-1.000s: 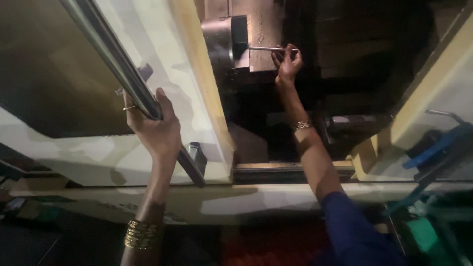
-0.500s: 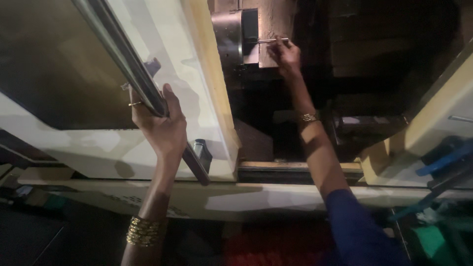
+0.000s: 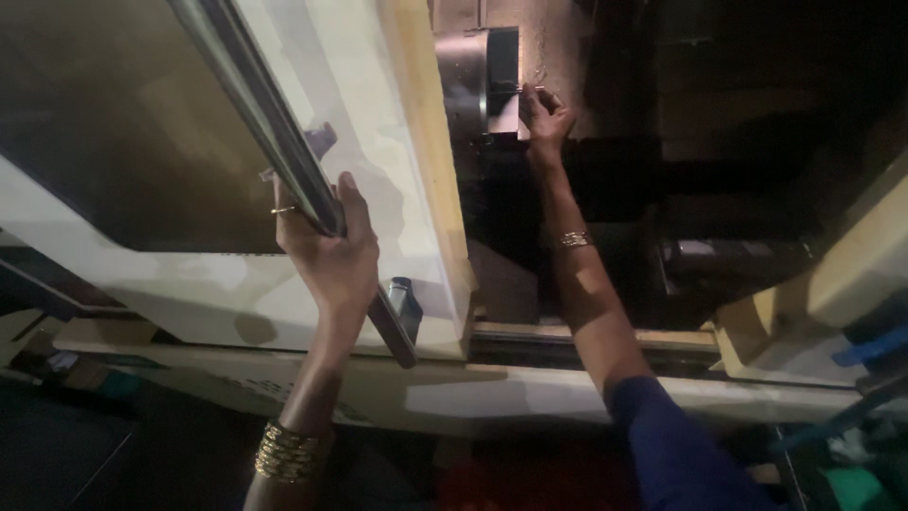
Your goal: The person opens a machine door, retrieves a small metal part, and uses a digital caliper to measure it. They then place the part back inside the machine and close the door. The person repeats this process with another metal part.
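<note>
My left hand [image 3: 326, 248] is wrapped around the long metal bar handle [image 3: 255, 104] of a cream-coloured sliding machine door [image 3: 378, 142]. My right hand [image 3: 546, 119] reaches deep into the dark machine opening, fingers pinched on a small metal piece next to the round steel chuck [image 3: 475, 80]. What exactly the fingers grip is too small and dim to tell. Gold bangles sit on my left wrist and a bracelet on my right.
The door has a dark window panel [image 3: 104, 123] at left. A cream machine frame edge [image 3: 851, 274] stands at right, with blue and green objects [image 3: 865, 416] at the lower right. The machine interior [image 3: 738, 123] is dark.
My right hand has moved left and closer to the chuck, and the thin rod it held out is no longer seen. My left hand stays on the door handle.
</note>
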